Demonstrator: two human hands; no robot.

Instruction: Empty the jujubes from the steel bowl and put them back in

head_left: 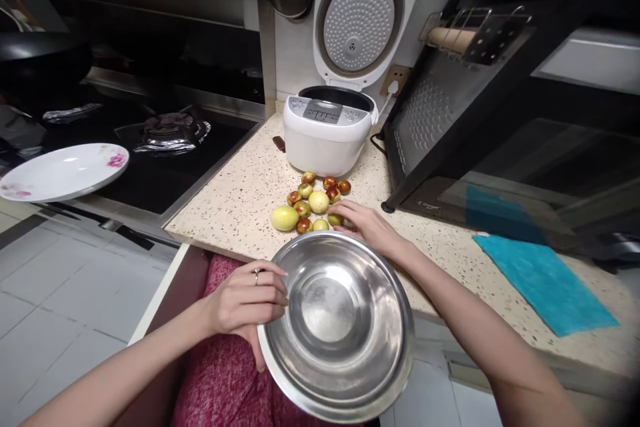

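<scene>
A shiny stainless steel basin (327,310) is tilted toward me at the counter's front edge, and nothing lies in it. My left hand (253,300), with a ring on one finger, grips its left rim, thumb underneath and fingers inside. Just beyond the far rim, several green and brown jujubes (302,209) are grouped on the counter with larger yellow-green fruits (284,217). My right hand (367,227) reaches behind the basin to the group's right side. Its fingers and thumb close around a small green jujube (335,219); the palm side is hidden.
Behind the fruit stands a white rice cooker (325,140) with its lid raised. A black oven (500,147) is on the right, near a teal cloth (550,283). At left, a white floral plate (65,172) rests at the edge of the gas stove (170,137). An open drawer (165,307) is below.
</scene>
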